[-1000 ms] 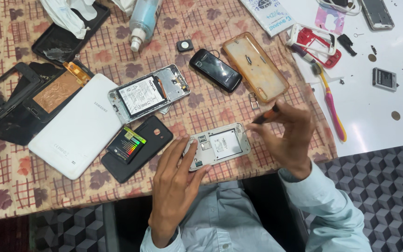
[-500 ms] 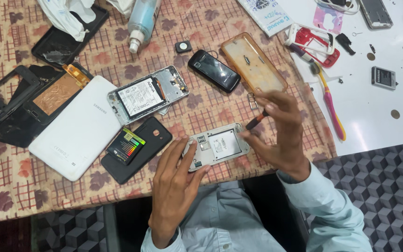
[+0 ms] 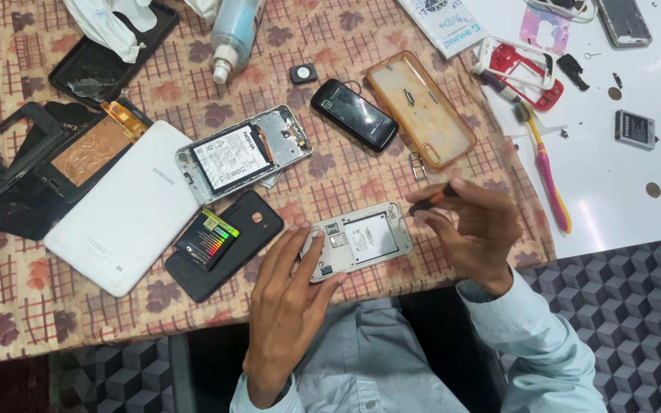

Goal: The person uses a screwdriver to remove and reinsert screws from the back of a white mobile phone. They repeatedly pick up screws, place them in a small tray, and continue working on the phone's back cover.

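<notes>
Silver opened phone (image 3: 357, 241) lies pinned under the left hand (image 3: 288, 302); the right hand (image 3: 472, 229) (pinching a small screwdriver (image 3: 431, 200)) has lifted clear of it.

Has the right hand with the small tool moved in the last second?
Yes. The right hand has shifted slightly up the table toward the orange phone case, holding the tool.

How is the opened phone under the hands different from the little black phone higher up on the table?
The opened phone is silvery-white with its insides showing; the black phone is dark, glossy and closed. The left hand steadies the opened phone; the black phone lies untouched. Both lie flat on the patterned cloth.
</notes>
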